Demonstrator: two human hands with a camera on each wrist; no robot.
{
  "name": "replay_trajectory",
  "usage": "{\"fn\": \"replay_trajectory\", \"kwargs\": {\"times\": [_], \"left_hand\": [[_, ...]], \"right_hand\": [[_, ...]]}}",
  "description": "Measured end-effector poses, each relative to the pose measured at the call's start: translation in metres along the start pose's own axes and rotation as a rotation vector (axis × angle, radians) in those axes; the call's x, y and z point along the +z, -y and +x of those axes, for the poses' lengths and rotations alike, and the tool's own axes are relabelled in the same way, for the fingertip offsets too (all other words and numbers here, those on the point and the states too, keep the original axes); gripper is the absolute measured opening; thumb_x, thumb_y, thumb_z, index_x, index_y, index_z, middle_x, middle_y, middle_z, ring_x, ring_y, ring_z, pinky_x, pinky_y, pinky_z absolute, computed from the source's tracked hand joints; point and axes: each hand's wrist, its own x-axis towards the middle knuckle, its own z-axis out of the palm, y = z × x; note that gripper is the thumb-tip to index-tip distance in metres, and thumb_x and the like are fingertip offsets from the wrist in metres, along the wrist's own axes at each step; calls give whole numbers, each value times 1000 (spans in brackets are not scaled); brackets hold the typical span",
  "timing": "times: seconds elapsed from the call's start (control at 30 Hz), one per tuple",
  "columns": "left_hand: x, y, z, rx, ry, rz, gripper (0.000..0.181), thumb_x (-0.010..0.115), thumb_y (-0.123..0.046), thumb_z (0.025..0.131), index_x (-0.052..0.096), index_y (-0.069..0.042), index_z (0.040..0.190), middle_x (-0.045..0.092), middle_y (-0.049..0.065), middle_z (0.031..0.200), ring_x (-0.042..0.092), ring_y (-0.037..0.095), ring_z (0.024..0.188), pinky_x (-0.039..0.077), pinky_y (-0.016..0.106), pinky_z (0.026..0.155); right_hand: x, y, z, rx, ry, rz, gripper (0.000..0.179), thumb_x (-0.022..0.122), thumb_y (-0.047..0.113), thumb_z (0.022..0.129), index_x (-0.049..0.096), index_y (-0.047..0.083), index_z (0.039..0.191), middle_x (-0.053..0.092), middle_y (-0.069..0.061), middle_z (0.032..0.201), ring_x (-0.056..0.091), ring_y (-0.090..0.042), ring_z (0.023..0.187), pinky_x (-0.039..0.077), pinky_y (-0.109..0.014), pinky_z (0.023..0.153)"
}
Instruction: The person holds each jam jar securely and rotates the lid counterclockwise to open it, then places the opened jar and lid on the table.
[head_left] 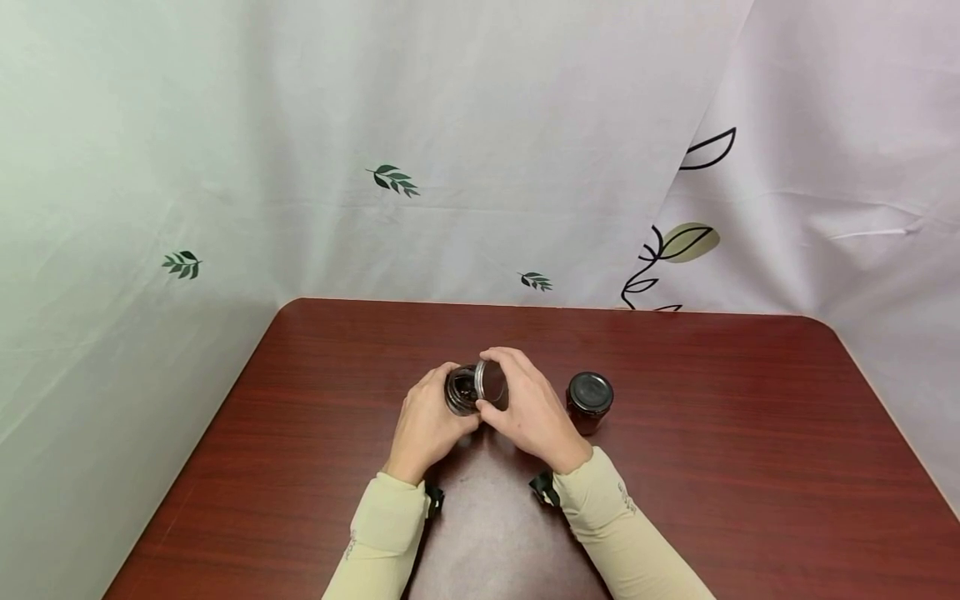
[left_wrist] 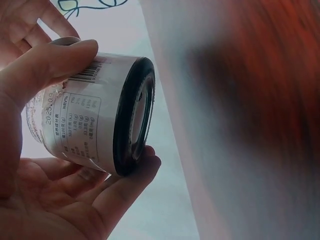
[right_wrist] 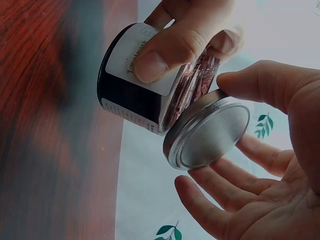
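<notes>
My left hand (head_left: 430, 425) grips a small glass jar (head_left: 462, 390) whose mouth is uncovered, with dark contents inside. Its white label (left_wrist: 80, 115) bears a barcode and a printed table in the left wrist view. In my right hand (head_left: 531, 408) a round metal lid (right_wrist: 215, 135) is pinched by its rim between thumb and fingers. The lid is tilted, its silvery inner face showing in the right wrist view, close beside the jar's mouth. Whether lid and jar touch I cannot tell.
A second jar (head_left: 589, 402) with a dark lid on it stands upright just right of my right hand. Both jars are over a reddish-brown wooden table (head_left: 720, 467). White cloth (head_left: 480, 125) with leaf prints hangs behind the table's far edge.
</notes>
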Motion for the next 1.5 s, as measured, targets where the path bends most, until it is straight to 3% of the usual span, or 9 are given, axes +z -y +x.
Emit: {"fn": "replay_trajectory", "kwargs": {"times": [1.5], "left_hand": [[-3, 4, 1, -29, -24, -37, 63, 90, -22, 68, 62, -4, 122, 68, 9, 107, 66, 27, 95, 53, 44, 84]], "right_hand": [[4, -4, -1, 54, 19, 10, 61, 79, 10, 82, 52, 5, 136, 56, -12, 132, 57, -26, 119, 48, -43, 98]]}}
